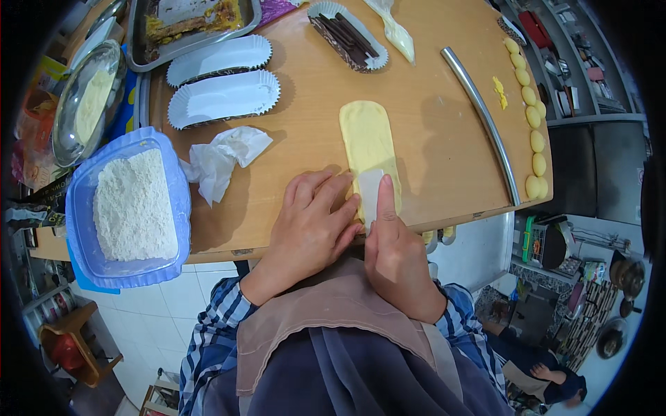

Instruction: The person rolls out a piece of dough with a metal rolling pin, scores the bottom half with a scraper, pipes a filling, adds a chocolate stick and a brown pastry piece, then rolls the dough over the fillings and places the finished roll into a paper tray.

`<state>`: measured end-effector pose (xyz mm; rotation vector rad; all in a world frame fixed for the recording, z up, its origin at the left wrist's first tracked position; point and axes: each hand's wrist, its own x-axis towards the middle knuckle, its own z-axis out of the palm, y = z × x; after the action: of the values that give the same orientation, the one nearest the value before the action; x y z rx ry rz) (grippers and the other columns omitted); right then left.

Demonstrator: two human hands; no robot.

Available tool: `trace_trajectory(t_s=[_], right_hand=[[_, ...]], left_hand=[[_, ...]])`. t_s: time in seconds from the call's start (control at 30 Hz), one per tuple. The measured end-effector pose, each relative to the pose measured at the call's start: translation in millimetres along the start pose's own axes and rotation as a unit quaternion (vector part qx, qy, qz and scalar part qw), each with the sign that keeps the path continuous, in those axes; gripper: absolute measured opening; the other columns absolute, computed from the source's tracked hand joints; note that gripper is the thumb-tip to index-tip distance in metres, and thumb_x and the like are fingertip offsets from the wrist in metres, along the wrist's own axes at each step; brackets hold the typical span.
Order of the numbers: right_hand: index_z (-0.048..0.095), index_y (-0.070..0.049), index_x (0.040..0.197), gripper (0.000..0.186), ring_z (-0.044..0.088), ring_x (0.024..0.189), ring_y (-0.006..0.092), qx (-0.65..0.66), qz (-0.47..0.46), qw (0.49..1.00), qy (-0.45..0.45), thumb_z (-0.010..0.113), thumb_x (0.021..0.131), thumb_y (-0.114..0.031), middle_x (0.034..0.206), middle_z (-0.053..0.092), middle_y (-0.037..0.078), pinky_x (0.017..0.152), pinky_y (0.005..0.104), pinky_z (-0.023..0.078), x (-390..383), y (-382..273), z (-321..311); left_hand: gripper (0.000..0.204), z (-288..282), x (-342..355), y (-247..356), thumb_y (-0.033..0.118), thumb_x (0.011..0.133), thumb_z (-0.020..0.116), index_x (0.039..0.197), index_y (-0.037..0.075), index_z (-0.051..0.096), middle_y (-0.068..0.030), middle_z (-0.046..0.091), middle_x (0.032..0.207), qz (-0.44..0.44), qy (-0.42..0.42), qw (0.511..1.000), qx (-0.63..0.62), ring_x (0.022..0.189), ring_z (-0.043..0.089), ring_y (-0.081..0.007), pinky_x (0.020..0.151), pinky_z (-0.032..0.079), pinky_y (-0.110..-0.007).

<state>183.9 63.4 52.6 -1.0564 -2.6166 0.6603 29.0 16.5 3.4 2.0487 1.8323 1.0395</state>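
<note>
A long strip of yellow dough (369, 132), flat with rounded ends, lies on the wooden table in front of me. My right hand (394, 253) grips a white flat scraper (370, 188), index finger stretched along it. The scraper's blade lies against the near part of the dough, and its lower end is hidden in my fist. My left hand (313, 215) rests palm down at the dough's near left edge, fingers apart, some fingertips touching or almost touching the strip. Nothing shows in its grasp.
Flour fills a blue tub (182, 208) at the left, beside crumpled white paper (225, 156). Paper trays (222, 97) stand behind it. Farther back are a tray of dark chocolate sticks (343, 38) and a piping bag (394, 31). A metal tube (482, 114) and several dough balls (533, 116) lie right.
</note>
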Motion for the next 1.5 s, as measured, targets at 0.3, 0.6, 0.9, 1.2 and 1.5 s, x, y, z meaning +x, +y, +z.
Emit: trace_trajectory(t_s=[0.3, 0.6, 0.9, 1.2, 1.5], right_hand=[[0.022, 0.015, 0.143, 0.068, 0.062, 0.066, 0.0412, -0.023, -0.001, 0.999, 0.025, 0.052, 0.082, 0.008, 0.085, 0.061, 0.028, 0.060, 0.0444, 0.051, -1, 0, 1], [0.022, 0.017, 0.142, 0.068, 0.063, 0.067, 0.0412, 0.000, 0.017, 1.000, 0.019, 0.052, 0.083, 0.007, 0.085, 0.062, 0.028, 0.060, 0.0442, 0.051, -3, 1, 0], [0.022, 0.013, 0.144, 0.068, 0.065, 0.076, 0.0402, 0.020, 0.020, 0.997, 0.065, 0.054, 0.084, 0.003, 0.094, 0.063, 0.030, 0.063, 0.0407, 0.053, -11, 5, -13], [0.024, 0.013, 0.143, 0.067, 0.063, 0.066, 0.0352, -0.005, 0.029, 0.998, 0.059, 0.054, 0.085, 0.002, 0.086, 0.062, 0.024, 0.056, 0.0392, 0.050, -5, 8, -15], [0.024, 0.014, 0.143, 0.067, 0.061, 0.060, 0.0331, -0.016, 0.025, 0.998, 0.046, 0.055, 0.085, 0.000, 0.077, 0.060, 0.021, 0.054, 0.0399, 0.050, -2, 9, -11]], left_hand=[[0.037, 0, -1, 1, 0.019, 0.069, 0.078, 0.103, 0.006, 0.069, -0.0133, 0.056, 0.121, 0.004, 0.013, 1.000, -0.003, 0.112, 0.048, -0.0365, 0.095, 0.041, -0.049], [0.022, 0, -5, 1, 0.017, 0.073, 0.074, 0.091, 0.005, 0.070, -0.0088, 0.056, 0.124, 0.074, 0.007, 0.997, -0.022, 0.116, 0.049, -0.0294, 0.100, 0.038, -0.046], [0.019, -2, -6, 0, 0.018, 0.074, 0.074, 0.086, 0.005, 0.068, -0.0086, 0.058, 0.116, 0.060, -0.011, 0.998, -0.029, 0.114, 0.050, -0.0267, 0.101, 0.038, -0.048], [0.028, -1, -9, -3, 0.020, 0.073, 0.076, 0.097, 0.008, 0.069, -0.0091, 0.060, 0.114, 0.055, -0.019, 0.998, -0.038, 0.111, 0.052, -0.0289, 0.098, 0.038, -0.053], [0.037, 2, -4, 0, 0.024, 0.074, 0.075, 0.103, 0.002, 0.068, -0.0071, 0.061, 0.115, 0.039, -0.011, 0.999, 0.015, 0.113, 0.051, -0.0258, 0.101, 0.035, -0.052]])
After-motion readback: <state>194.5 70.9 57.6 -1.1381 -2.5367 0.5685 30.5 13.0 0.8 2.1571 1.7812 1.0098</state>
